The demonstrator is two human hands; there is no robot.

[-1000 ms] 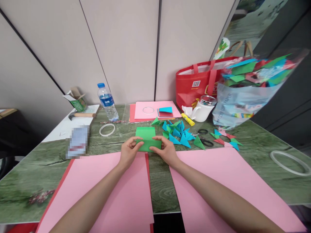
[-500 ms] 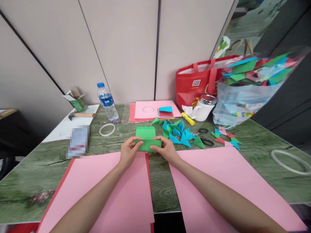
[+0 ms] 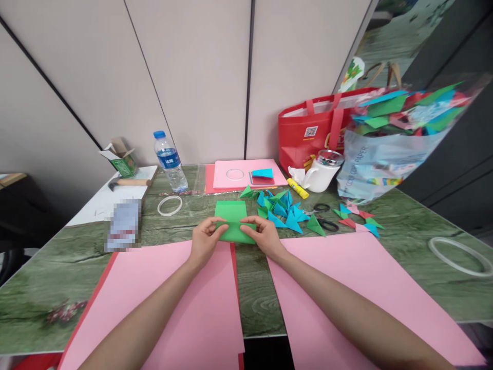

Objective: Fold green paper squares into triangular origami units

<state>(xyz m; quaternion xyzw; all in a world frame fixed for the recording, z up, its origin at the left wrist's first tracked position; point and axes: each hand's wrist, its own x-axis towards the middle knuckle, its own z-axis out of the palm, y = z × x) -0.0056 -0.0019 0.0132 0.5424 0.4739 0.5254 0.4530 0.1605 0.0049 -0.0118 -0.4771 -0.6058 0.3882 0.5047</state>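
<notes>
Between my two hands is a piece of green paper (image 3: 235, 234), its long side running left to right. My left hand (image 3: 206, 235) pinches its left end, thumb in front and fingers behind. The right end is pinched by my right hand (image 3: 264, 234) in the same way. Just beyond it lies a stack of green paper (image 3: 230, 209) on the table. Folded blue and green paper pieces (image 3: 283, 208) are heaped to the right of that stack, beside black-handled scissors (image 3: 327, 225).
Large pink sheets (image 3: 162, 298) lie under my forearms. Farther back stand a water bottle (image 3: 169, 162), a white mug (image 3: 322, 172), a red bag (image 3: 304, 133) and a plastic bag of folded paper (image 3: 385, 159). A hammer (image 3: 131, 182) and tape rolls (image 3: 170, 205) rest on the table.
My right thumb has shifted slightly to the right along the green paper, and more of the paper's front shows. My left hand has barely moved.
</notes>
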